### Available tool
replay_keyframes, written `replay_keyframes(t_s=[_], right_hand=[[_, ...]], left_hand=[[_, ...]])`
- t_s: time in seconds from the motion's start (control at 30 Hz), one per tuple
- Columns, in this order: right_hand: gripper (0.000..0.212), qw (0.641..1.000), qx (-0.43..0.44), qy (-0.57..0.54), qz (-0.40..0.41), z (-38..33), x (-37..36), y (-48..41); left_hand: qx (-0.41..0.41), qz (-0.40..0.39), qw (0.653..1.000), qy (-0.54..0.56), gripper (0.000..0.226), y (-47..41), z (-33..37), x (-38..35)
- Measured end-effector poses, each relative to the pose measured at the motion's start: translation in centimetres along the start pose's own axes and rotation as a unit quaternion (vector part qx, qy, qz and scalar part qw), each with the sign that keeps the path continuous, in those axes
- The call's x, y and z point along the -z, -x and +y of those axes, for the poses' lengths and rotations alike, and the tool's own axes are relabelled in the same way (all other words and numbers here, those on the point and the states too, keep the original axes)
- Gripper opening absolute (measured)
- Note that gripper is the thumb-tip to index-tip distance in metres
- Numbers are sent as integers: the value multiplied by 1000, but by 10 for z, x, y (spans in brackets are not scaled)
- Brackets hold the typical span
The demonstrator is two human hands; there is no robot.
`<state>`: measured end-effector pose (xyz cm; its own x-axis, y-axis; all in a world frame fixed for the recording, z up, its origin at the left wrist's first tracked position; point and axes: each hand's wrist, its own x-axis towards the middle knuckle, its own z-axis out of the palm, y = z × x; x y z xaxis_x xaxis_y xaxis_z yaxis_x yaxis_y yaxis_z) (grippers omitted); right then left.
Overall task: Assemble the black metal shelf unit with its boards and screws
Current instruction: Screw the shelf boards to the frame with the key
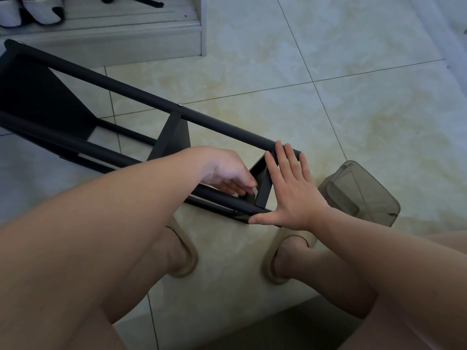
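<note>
Bracing shelf (141,94), laid from ten o'clock to centre, with flat, straight-fingered right hand (293,193); pinching small pale part (254,191) at near board (264,184) with left hand (222,170). Risk: dropping part through shelf rolling.

Tiled floor (328,59) under shelf frame (141,97)
</note>
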<state>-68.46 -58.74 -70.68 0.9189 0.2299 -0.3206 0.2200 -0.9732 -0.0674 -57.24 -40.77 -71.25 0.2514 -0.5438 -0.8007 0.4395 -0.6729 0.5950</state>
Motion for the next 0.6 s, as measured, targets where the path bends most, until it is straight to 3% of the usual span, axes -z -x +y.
replay_keyframes(t_s=[0.37,0.6], right_hand=[[144,1000,0,-7,2,-1,0,0],[145,1000,-3,-9,0,-2,1,0]], left_hand=[[-62,82,994,26,6,-12,-5,-5],[-32,93,995,12,6,-6,2,-7]])
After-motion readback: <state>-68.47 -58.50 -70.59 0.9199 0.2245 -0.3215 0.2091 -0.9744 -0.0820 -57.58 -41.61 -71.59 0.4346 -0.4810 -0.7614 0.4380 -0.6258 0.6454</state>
